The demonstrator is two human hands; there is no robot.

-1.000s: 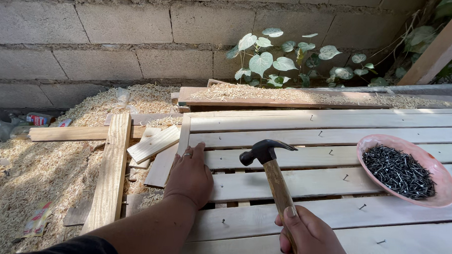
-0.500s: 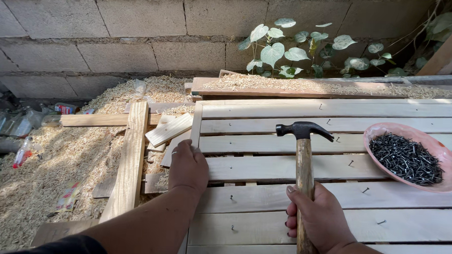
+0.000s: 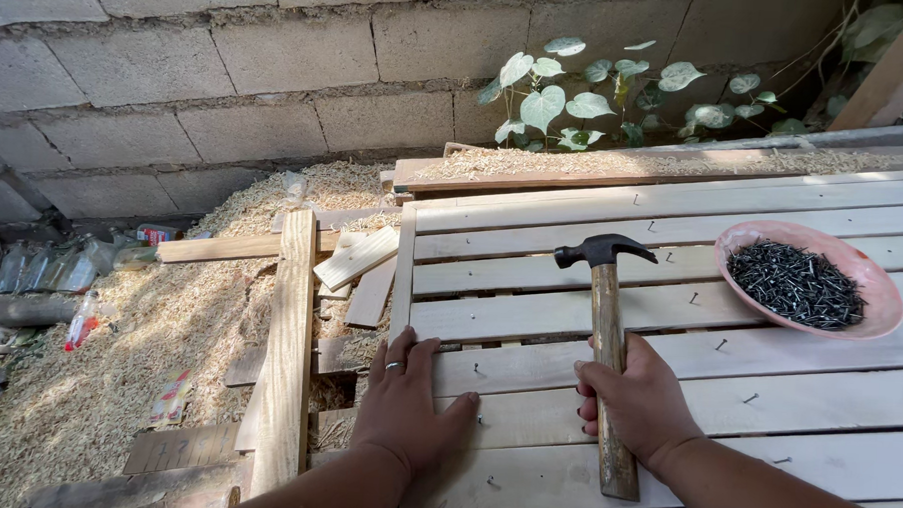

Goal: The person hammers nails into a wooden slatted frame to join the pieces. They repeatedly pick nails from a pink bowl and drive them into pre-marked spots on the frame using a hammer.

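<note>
Right hand [image 3: 638, 403] wraps tight around a wooden-handled claw hammer [image 3: 606, 330]; left hand [image 3: 404, 401] lies spread, flat on pale wooden slats [image 3: 569, 313].

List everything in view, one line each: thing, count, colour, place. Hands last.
Hammer: one, dark head, wooden handle, held upright over the slats.
Bowl: one, pink, right, on the slats.
Nails: many, black, heaped in the bowl.
Slatted panel: one, pale wood, centre and right.
Loose boards: several, pale wood, left of the panel.
Sawdust: tan, on the ground, left.
Block wall: grey, behind.
Leafy plant: green, against the wall.
Left hand: flat on a slat.
Right hand: gripping the hammer handle.
</note>
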